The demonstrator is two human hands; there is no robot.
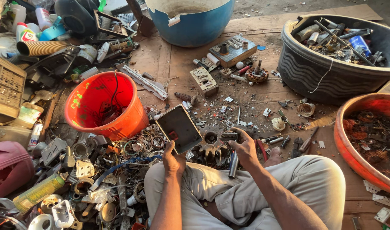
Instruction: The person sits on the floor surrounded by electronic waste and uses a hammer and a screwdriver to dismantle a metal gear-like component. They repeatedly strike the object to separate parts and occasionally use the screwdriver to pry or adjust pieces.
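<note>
At nine o'clock a heap of scrap (97,179) spreads over the floor: rings, brackets, a green spray can (38,192) and a blue strap. Above it, toward ten o'clock, stands an orange bucket (89,99) with dark wires lying inside. Just right of the bucket, near the centre, the left hand (173,161) is closed on the lower edge of a flat dark rectangular panel (178,127), thumb on the near face and fingers curled behind, so the panel stands tilted with its top corner leaning toward eleven o'clock (a small red mark shows near its lower edge). Just right of the panel lies a toothed metal gear (210,145), flat on the floor beside the person's knee. The right hand (244,149) sits at about five o'clock from the gear, fingers bent and wrapped around a dark cylindrical tool (233,164) whose end points down toward six o'clock; the hand's knuckles face up. At twelve o'clock is a blue tub (195,27), with small switch plates and motor parts strewn below it. At two o'clock a black basin (322,76) holds metal pieces, and at three o'clock an orange basin (352,149) holds tangled copper wire.
</note>
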